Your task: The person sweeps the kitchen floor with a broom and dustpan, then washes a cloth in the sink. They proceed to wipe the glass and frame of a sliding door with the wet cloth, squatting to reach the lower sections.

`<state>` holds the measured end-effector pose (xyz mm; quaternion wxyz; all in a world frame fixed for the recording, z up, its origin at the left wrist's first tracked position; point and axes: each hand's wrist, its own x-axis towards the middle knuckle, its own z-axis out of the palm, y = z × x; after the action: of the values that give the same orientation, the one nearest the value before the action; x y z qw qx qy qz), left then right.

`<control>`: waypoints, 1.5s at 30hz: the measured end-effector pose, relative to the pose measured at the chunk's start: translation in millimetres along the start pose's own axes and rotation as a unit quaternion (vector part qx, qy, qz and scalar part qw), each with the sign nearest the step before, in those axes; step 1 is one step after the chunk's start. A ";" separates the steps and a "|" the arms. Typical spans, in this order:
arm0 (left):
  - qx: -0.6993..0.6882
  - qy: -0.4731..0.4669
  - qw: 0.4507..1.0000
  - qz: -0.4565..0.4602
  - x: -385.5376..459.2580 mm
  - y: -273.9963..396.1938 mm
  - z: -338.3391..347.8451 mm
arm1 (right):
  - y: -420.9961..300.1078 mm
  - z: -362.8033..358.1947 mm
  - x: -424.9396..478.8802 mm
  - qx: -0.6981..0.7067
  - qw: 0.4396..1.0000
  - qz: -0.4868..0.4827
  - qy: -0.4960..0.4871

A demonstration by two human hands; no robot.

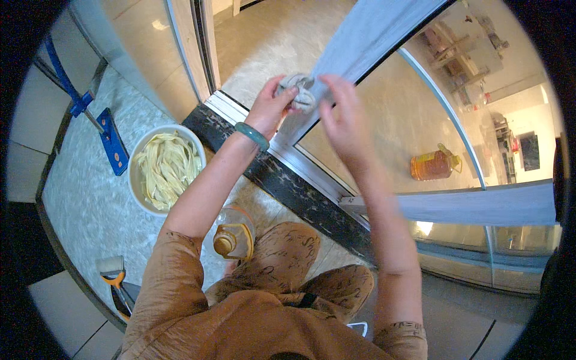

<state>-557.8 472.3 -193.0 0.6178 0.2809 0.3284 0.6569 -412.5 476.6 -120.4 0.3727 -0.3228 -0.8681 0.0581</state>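
My left hand [271, 105], with a green bangle [252, 136] on its wrist, grips a bunched grey-white cloth [300, 92] beside the frame of a glass door [330, 83]. My right hand [339, 108], blurred, is just right of the cloth with thumb and fingers apart; nothing shows between them. Below my left forearm, a clear plastic jug with a yellow cap and handle [234, 240] stands near my knee. To its upper left, a white bowl [135, 189] holds pale yellow-green strips, perhaps husks or leaves.
A dark stone threshold [270, 175] runs diagonally under the door. A blue flat mop head [111, 141] lies left of the bowl, and an orange-and-grey scraper-like tool [116, 281] is at lower left. An oil jug [432, 165] shows in the door glass, perhaps reflected.
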 end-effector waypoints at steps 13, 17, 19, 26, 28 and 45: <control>0.434 0.063 0.846 0.304 10.9 -102.6 -26.4 | -28.2 -17.5 126.4 -0.612 0.643 -0.235 -0.396; 0.497 0.092 0.849 0.155 16.4 -161.4 -80.3 | -23.4 -13.5 135.5 -0.608 0.636 -0.232 -0.415; 0.470 0.121 0.859 0.163 13.2 -157.5 -67.9 | -13.4 -5.6 132.3 -0.599 0.634 -0.228 -0.433; 0.421 0.104 0.856 0.282 12.8 -123.1 -37.0 | -21.4 -18.7 119.1 -0.630 0.597 -0.336 -0.364; 0.492 0.117 0.841 0.190 17.5 -152.6 -69.5 | -21.2 -14.2 123.5 -0.643 0.579 -0.317 -0.389; 0.167 0.222 0.945 -0.173 35.0 -214.8 -88.0 | -7.5 -20.0 128.0 -0.618 0.621 -0.334 -0.347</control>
<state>-494.0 504.3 -416.7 0.5775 0.1665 0.6057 0.5214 -468.5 545.2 -25.5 -0.2495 -0.1206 -0.8124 -0.5130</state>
